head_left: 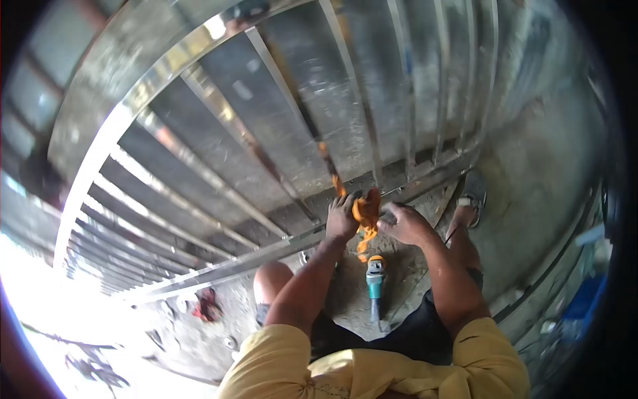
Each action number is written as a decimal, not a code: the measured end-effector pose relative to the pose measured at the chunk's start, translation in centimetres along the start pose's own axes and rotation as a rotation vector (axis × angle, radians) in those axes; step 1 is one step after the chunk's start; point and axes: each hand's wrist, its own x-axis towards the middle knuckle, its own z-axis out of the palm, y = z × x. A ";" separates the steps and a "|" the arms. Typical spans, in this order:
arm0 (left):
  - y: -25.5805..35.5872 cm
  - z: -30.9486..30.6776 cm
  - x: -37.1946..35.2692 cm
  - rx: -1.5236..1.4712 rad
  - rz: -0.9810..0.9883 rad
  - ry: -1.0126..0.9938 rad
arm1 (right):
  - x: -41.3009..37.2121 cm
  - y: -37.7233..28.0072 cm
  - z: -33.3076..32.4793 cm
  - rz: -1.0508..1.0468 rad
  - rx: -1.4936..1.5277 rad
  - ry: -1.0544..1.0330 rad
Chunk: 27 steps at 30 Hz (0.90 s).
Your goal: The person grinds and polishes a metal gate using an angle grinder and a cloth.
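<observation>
My left hand point(342, 216) is closed around the low end of a metal bar of the railing, beside an orange cloth point(367, 209). The cloth is bunched between my two hands, with a strip hanging down. My right hand point(403, 224) is at the cloth's right side, its fingers bent toward it; what they grip is too small to make out. Just below the cloth, a teal angle grinder point(375, 286) lies on the ground between my legs.
A shiny metal railing point(219, 272) with many bars spans the view in front of me. A red item point(207, 304) lies on the floor at the lower left. Blue objects point(585, 302) stand at the far right. My sandalled foot point(474, 193) rests near the railing's right end.
</observation>
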 end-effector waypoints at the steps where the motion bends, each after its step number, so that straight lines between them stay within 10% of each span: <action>1: 2.1 -2.7 0.7 0.038 0.083 0.023 | -0.1 -0.9 0.3 -0.063 0.025 0.110; 6: 5.8 -11.5 -1.6 0.015 0.246 0.049 | -2.7 -2.3 3.2 0.040 0.520 0.227; 18: 9.4 -7.4 -3.1 -0.173 0.114 -0.515 | -9.9 -3.5 7.5 0.433 1.595 0.186; 24: 9.9 -6.9 -1.7 -0.471 0.035 -0.580 | -12.1 -2.1 4.8 0.539 1.516 0.198; 27: 9.2 -8.0 -1.1 -0.596 0.033 -0.558 | -11.1 -7.7 1.3 0.180 -0.092 0.193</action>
